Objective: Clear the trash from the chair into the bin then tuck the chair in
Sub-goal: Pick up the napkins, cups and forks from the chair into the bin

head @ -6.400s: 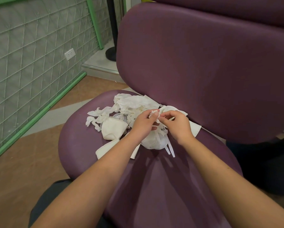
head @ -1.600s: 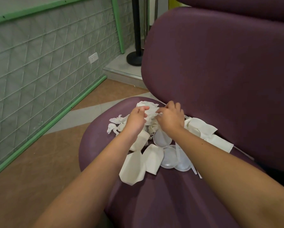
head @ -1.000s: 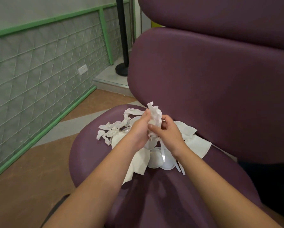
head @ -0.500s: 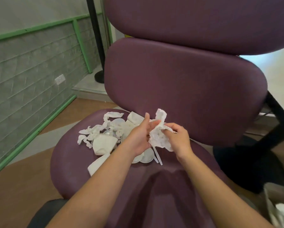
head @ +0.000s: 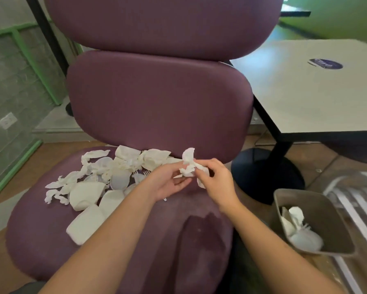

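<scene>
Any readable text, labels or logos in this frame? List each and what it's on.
Dark oval sticker on the white table: it carries light lettering, too blurred to read.
Nothing else legible: no print visible on the napkins, the bin or the chair.

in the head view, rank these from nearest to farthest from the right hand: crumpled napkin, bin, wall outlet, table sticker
From the right hand:
1. Crumpled napkin, pinched in its fingers.
2. Bin, on the floor, lower right.
3. Table sticker, on the tabletop, upper right.
4. Wall outlet, far left wall.
</scene>
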A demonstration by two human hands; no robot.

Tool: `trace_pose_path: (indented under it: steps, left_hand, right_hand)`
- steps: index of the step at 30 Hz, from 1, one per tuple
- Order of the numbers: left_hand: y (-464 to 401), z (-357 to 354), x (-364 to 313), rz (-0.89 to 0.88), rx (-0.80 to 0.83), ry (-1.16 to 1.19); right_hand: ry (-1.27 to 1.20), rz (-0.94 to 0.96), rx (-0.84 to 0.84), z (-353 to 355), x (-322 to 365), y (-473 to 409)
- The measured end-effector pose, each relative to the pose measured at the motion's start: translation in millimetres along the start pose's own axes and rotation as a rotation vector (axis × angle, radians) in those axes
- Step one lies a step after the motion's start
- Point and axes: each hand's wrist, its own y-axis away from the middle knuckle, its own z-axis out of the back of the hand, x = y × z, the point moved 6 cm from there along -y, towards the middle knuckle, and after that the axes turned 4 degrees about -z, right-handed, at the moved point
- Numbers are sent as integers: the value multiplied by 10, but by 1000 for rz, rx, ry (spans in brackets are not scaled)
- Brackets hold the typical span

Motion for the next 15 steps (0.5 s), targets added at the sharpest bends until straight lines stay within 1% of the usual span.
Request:
trace_pose_path:
  steps: [2,3,6,7,9,11,13,15]
  left_hand:
    - [-48,-244,78,-8,58,-83]
    - [-73,-409,138,-1,94,-136]
    - [-177,-826,356,7,151,-265]
    - [-225,-947,444,12,150,-283]
    - [-298,-1128,627,54,146,-265]
    - [-381,-1301,819,114,149,-273]
    - [-464,-1491,974,147,119,-302]
    - [-573,-1694,1117,155,106,-376]
  right_hand:
    - [-67,-57,-120,194,-83,26]
    - [-126,-86,-147,270,-132,57]
    - [-288,-208,-92,415,-335,111]
    - [-302,-245,-110,524,-436,118]
    - [-284,-326,-219,797,-617,132]
    - [-284,-385,-377,1116,-799,157]
    - [-402,-473,-539,1454,-1028,233]
    - [-513,-602,-571,1720,-1285,296]
